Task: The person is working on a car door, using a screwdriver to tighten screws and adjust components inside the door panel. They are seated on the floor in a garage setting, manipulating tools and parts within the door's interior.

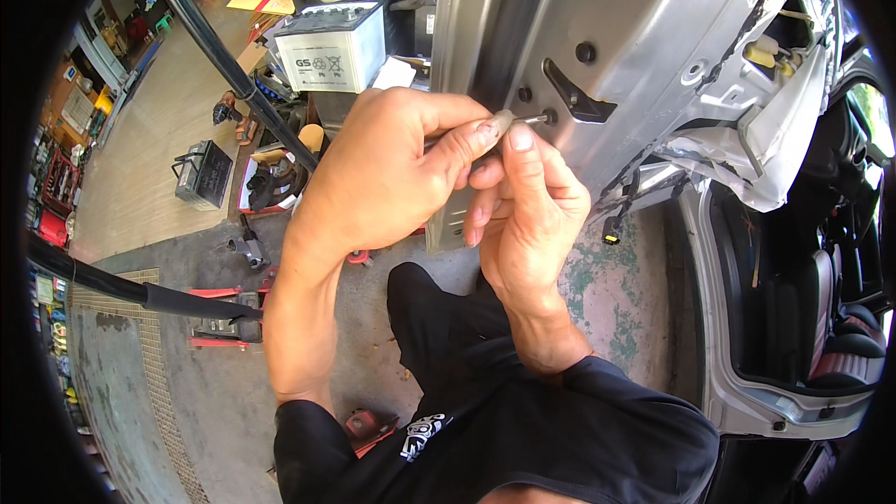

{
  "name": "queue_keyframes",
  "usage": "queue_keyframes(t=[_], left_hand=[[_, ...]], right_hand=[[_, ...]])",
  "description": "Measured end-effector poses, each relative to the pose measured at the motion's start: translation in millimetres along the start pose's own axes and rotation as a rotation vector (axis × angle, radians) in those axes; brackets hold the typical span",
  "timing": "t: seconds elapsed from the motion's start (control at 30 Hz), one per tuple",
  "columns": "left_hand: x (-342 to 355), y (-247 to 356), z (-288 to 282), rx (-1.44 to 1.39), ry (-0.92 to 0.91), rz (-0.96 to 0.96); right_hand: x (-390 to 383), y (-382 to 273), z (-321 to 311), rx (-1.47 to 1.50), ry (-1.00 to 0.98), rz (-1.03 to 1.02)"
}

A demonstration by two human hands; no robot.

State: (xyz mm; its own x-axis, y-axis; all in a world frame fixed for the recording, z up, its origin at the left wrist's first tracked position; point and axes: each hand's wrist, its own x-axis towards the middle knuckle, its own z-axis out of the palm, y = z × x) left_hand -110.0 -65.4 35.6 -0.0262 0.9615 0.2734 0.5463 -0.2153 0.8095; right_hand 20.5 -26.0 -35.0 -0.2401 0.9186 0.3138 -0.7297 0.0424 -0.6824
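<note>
My left hand [387,173] and my right hand [527,215] meet at the rear edge of an open silver car door [644,28]. Both pinch a thin screwdriver [527,119] whose metal tip sits in a screw hole just left of the black latch opening [574,98]. Left thumb and forefinger grip its pale handle end; right thumb steadies the shaft from below. Two other dark screw holes show above and left of the latch. Most of the tool is hidden inside my left fist.
A white car battery [331,47] stands on clutter behind my hands, a dark battery [203,173] on the floor at left. A red floor jack [224,317] lies low left. Loose wiring with a black plug [613,229] dangles from the door. Car seats [840,317] show at right.
</note>
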Motion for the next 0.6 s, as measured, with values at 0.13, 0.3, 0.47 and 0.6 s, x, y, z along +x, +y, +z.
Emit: queue_keyframes(t=[0.13, 0.3, 0.47, 0.6], left_hand=[[4, -1, -2, -0.004, -0.024, -0.035], [12, -3, -7, -0.121, -0.106, -0.075], [14, 10, -10, -0.034, -0.128, -0.070], [13, 19, -7, 0.130, -0.045, -0.023]], right_hand=[[1, 2, 2, 0.016, 0.005, -0.011], [0, 6, 7, 0.057, 0.097, 0.013], [0, 8, 11, 0.178, 0.092, 0.050], [2, 8, 13, 0.233, 0.049, 0.102]])
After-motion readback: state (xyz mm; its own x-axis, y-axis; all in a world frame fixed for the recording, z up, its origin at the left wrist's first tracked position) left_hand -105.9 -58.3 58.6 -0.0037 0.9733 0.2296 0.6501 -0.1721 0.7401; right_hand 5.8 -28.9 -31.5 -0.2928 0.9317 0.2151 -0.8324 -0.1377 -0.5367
